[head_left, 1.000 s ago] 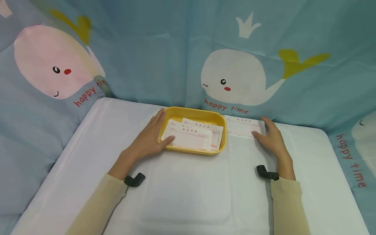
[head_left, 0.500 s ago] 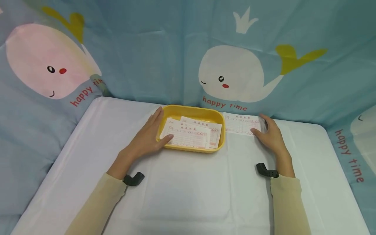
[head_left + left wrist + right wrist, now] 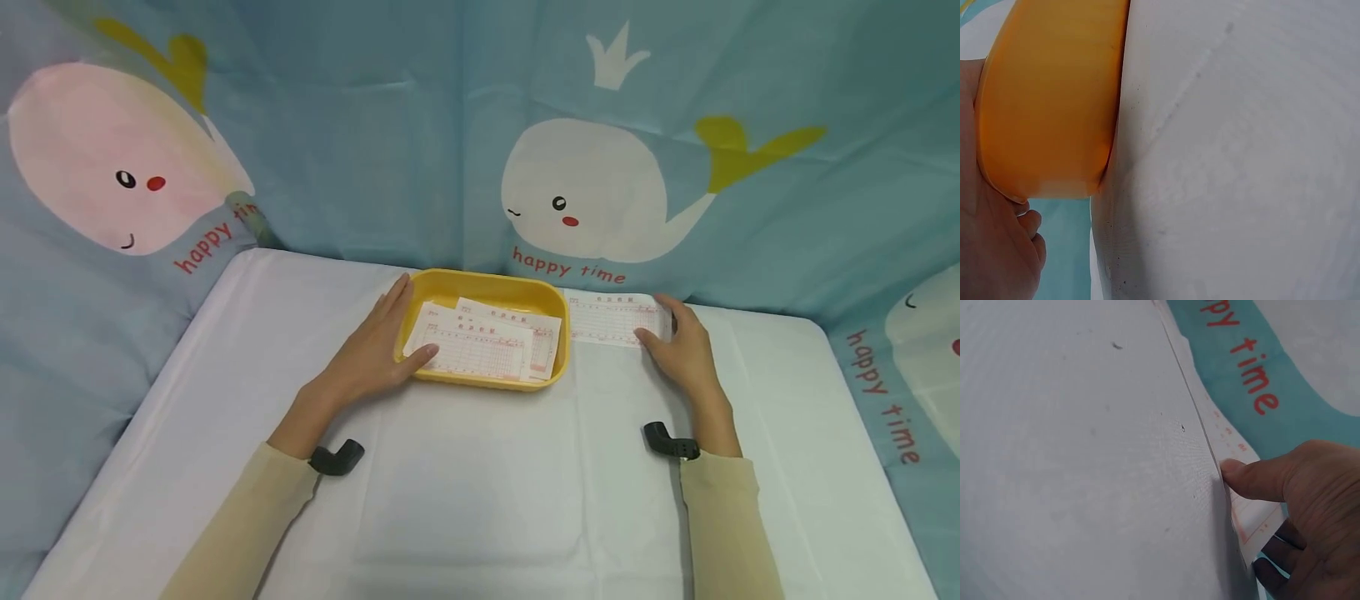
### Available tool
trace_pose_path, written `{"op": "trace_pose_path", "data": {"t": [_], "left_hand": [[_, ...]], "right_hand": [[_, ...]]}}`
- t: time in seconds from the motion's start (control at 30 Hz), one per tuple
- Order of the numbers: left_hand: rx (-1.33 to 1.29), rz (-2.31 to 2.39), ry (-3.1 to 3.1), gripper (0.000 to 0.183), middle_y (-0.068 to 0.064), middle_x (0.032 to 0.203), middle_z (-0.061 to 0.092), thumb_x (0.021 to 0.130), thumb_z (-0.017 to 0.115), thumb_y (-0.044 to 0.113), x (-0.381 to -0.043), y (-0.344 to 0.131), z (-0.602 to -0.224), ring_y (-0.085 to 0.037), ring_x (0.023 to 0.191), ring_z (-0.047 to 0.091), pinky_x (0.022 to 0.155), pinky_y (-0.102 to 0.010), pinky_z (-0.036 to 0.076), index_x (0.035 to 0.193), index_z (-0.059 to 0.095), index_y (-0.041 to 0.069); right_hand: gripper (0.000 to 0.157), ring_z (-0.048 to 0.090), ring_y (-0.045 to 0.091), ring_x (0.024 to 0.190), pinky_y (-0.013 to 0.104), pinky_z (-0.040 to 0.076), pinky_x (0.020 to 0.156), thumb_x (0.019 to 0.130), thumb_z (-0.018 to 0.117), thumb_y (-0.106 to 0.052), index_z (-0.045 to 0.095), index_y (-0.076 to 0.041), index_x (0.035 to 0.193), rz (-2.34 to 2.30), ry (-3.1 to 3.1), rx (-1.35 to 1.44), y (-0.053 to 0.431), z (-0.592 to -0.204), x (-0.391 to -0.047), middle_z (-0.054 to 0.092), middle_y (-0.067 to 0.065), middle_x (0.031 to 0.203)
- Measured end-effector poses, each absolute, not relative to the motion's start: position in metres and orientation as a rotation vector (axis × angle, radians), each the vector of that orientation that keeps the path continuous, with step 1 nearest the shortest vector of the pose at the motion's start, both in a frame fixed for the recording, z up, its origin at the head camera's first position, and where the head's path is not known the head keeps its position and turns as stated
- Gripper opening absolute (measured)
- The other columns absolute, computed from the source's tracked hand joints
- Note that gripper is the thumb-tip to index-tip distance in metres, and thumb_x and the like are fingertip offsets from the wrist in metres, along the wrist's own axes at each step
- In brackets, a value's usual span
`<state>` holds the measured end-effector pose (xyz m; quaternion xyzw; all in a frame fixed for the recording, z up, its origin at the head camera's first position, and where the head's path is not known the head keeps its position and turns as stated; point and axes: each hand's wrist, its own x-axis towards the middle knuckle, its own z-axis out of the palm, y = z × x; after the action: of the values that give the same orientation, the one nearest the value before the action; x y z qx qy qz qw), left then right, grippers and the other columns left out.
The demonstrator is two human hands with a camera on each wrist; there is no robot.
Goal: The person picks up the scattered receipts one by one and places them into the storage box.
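In the head view, my left hand (image 3: 363, 350) holds the left end of a yellow plastic tray (image 3: 480, 386). Its thumb lies over the front rim and the other fingers reach along the outer side. Inside the tray, printed paper slips (image 3: 480, 346) with red lines lie overlapping and slightly fanned. Right of the tray, another red-printed paper slip (image 3: 607, 318) lies along the back of the table. My right hand (image 3: 684, 346) holds this slip at its right end, thumb on the near edge. The right wrist view shows the slip (image 3: 1257, 519) bent up between thumb and fingers.
A white cloth (image 3: 472, 483) covers the table. Behind it and along both sides hangs a blue curtain (image 3: 345, 150) printed with whales and red lettering. The tray stands near the table's back edge, close to the curtain.
The head view has shifted slightly, so everything sits a little further left. Both hands keep their places at the tray and the slip.
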<state>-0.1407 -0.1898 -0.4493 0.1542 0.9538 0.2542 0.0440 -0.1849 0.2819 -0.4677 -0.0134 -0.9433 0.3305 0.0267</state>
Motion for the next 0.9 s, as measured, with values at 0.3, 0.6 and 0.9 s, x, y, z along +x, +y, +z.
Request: {"op": "trace_pose_path", "data": {"t": [0.3, 0.6, 0.9], "left_hand": [[0.455, 0.768, 2.907, 0.103, 0.004, 0.172, -0.011, 0.093, 0.048, 0.071, -0.1400, -0.1900, -0.4520, -0.025, 0.161, 0.003, 0.130, -0.051, 0.014, 0.162, -0.007, 0.018], [0.501, 0.757, 2.932, 0.103, 0.004, 0.172, -0.010, 0.093, 0.048, 0.070, -0.1438, -0.1890, -0.4484, -0.021, 0.161, 0.002, 0.131, -0.048, 0.012, 0.162, -0.008, 0.018], [0.490, 0.756, 2.926, 0.103, 0.003, 0.172, -0.010, 0.093, 0.048, 0.070, -0.1443, -0.1887, -0.4499, -0.023, 0.161, 0.002, 0.130, -0.051, 0.016, 0.162, -0.008, 0.018]], "right_hand": [[0.071, 0.033, 0.050, 0.148, 0.063, 0.031, 0.119, 0.093, 0.072, -0.016, 0.038, -0.004, 0.154, 1.007, -2.927, -0.009, 0.2835, -0.4697, -0.1884, 0.037, 0.029, 0.158], [0.072, 0.032, 0.049, 0.149, 0.063, 0.030, 0.120, 0.093, 0.072, -0.016, 0.037, -0.005, 0.155, 1.011, -2.925, -0.051, 0.2827, -0.4641, -0.1885, 0.036, 0.027, 0.159], [0.073, 0.030, 0.049, 0.150, 0.064, 0.029, 0.120, 0.094, 0.071, -0.017, 0.035, -0.005, 0.156, 1.028, -2.949, -0.071, 0.2824, -0.4636, -0.1890, 0.034, 0.028, 0.160]]}}
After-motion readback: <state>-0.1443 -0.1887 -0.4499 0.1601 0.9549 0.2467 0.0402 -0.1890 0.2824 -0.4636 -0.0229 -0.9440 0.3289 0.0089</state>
